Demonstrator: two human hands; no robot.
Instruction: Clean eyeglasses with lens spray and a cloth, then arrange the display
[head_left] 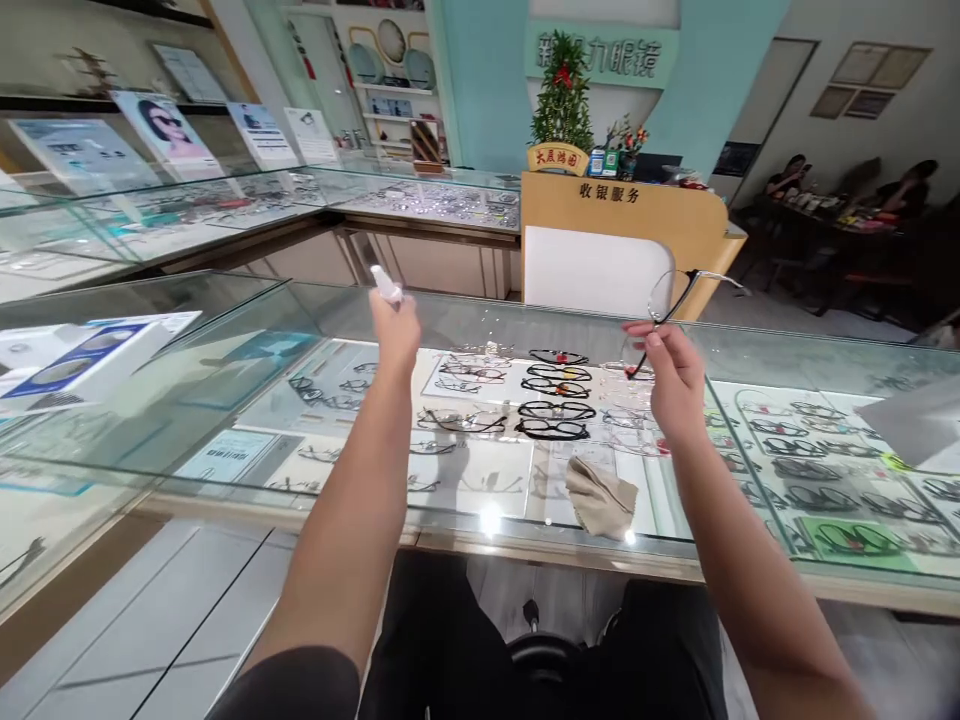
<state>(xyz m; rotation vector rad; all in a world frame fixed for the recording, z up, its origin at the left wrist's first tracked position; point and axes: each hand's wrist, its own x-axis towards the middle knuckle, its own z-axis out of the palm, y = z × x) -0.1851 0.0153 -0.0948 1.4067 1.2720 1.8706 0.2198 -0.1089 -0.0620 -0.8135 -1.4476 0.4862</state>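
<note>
My left hand (396, 326) is stretched out over the glass display counter, its fingers wrapped round a small white spray bottle (385, 284) whose top sticks up above the fist. To the right, my right hand (673, 378) pinches a pair of eyeglasses (684, 294) with a dark upper rim, held tilted in the air above the counter. Part of the lower lens lies behind the fingers. A crumpled beige cloth (600, 497) rests on the glass top (491, 560) near the front edge, between my forearms.
Under the glass lie several rows of spectacle frames (555, 410). A white and blue box (82, 360) sits on the left, and a white sheet (919, 420) on the right. Beyond are a wooden cash desk (709, 225) with a plant (562, 100), and people (787, 178) at a table.
</note>
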